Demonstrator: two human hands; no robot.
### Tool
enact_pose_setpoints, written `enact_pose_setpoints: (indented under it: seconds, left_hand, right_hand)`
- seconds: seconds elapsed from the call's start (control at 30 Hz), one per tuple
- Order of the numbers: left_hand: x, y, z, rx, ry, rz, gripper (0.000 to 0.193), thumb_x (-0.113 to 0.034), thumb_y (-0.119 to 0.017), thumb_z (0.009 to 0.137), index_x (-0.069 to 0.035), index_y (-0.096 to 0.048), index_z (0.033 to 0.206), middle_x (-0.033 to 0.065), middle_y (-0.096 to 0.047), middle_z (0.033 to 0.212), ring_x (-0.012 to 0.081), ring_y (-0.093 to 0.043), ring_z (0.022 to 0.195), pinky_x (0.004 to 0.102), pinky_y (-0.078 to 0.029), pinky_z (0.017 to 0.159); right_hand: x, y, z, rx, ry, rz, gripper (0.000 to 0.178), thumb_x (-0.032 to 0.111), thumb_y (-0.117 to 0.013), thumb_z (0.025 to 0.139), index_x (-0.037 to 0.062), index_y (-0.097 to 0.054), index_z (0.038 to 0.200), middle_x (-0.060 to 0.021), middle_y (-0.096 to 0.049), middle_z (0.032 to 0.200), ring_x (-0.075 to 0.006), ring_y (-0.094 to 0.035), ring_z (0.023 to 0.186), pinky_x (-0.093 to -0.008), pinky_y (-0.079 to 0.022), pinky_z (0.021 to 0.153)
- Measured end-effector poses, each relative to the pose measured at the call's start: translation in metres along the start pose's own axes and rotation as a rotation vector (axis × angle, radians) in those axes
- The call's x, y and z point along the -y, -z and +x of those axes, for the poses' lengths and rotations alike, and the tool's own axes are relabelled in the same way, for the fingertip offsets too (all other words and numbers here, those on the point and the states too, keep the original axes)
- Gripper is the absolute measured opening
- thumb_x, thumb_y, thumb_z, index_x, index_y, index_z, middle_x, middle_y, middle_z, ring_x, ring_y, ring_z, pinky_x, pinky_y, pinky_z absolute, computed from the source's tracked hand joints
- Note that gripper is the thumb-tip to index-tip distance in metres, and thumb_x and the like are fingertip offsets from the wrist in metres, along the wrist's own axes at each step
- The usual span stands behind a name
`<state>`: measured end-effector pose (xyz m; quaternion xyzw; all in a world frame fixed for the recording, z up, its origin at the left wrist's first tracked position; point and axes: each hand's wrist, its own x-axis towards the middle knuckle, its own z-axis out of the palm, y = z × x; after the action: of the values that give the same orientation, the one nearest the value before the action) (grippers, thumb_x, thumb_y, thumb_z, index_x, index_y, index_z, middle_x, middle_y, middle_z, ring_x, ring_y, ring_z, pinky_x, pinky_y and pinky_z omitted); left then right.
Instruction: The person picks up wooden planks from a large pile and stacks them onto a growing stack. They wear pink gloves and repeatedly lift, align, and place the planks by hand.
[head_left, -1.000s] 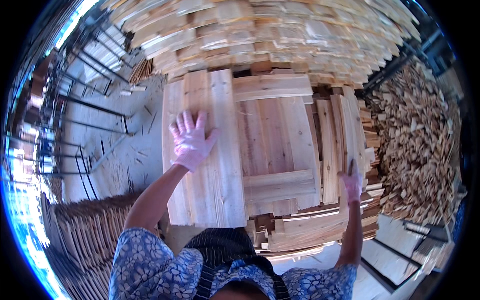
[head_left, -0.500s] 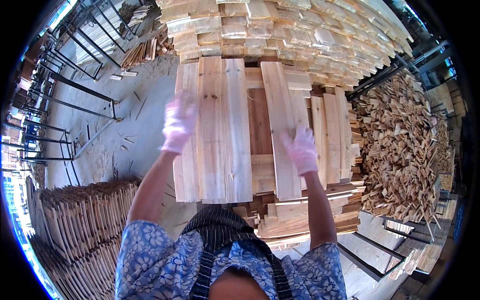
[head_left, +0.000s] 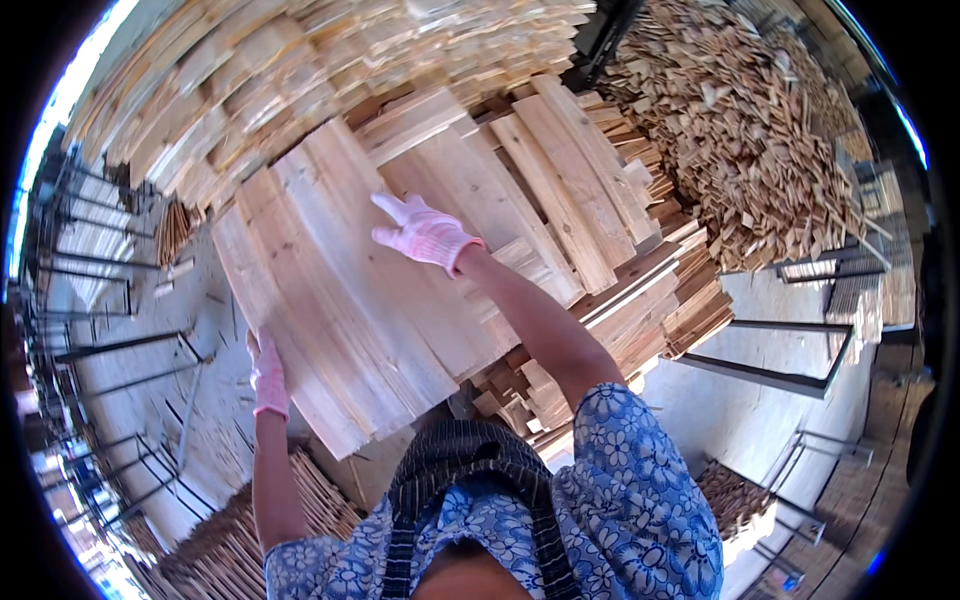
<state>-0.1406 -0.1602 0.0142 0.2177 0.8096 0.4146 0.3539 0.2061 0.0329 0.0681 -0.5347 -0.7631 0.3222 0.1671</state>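
Observation:
Several flat wooden boards [head_left: 330,270] lie side by side in a row, long edges together, on top of a stack in front of me. My right hand [head_left: 425,232], in a pink and white glove, rests on or just over the right-hand board of the row, fingers spread. At the row's outer left edge is my left hand [head_left: 267,378], gloved alike, with its fingers stretched along the edge board. It grasps nothing that I can see. Right of the row lie more boards [head_left: 480,200], and narrower planks [head_left: 555,195] beyond them.
Behind the boards rises a large stack of pale planks [head_left: 330,70]. A heap of short wood pieces [head_left: 730,130] fills the far right. Dark metal frames [head_left: 770,360] stand at right and left. Upright thin slats [head_left: 260,520] are packed at lower left.
The view has turned, so the boards now slant. A loose board has closed up leftward against the row. My right hand has come left over it; my left hand has dropped to the outer edge.

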Motion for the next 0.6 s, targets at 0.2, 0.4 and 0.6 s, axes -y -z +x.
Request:
enact_pose_setpoints:
  seconds: [0.2,0.4,0.6]
  left_hand:
    - [-0.095,-0.062,0.005,-0.067,-0.968,0.712,0.064,-0.033,-0.067,0.097,-0.015,-0.044,0.154,0.0237,-0.050,0.146,0.0441,-0.047,0.135,0.0528,-0.041,0.114]
    - [-0.139,-0.187,0.005,-0.056,-1.216,1.233,0.066,-0.040,-0.064,0.095,-0.016,-0.046,0.153,0.0232,-0.037,0.156,0.0439,-0.036,0.144,0.0599,-0.025,0.121]
    - [-0.144,-0.200,0.003,0.066,-1.186,1.195,0.068,-0.044,-0.063,0.094,-0.016,-0.046,0.153,0.0240,-0.036,0.155,0.0451,-0.032,0.146,0.0613,-0.022,0.121]
  right_hand:
    - [-0.172,0.080,-0.022,-0.354,-0.289,0.002,0.054,0.039,-0.058,0.093,0.0103,-0.059,0.139,-0.0268,-0.061,0.133,-0.0438,-0.057,0.126,-0.0499,-0.046,0.106]
    - [-0.321,0.111,-0.024,-0.196,-0.615,-0.330,0.054,0.041,-0.059,0.094,0.0110,-0.058,0.139,-0.0258,-0.060,0.139,-0.0431,-0.056,0.131,-0.0515,-0.048,0.108]
    - [-0.458,0.165,0.007,-0.331,-0.600,-0.388,0.071,0.042,-0.066,0.092,0.0102,-0.041,0.150,-0.0301,-0.056,0.141,-0.0471,-0.058,0.127,-0.0538,-0.051,0.102]
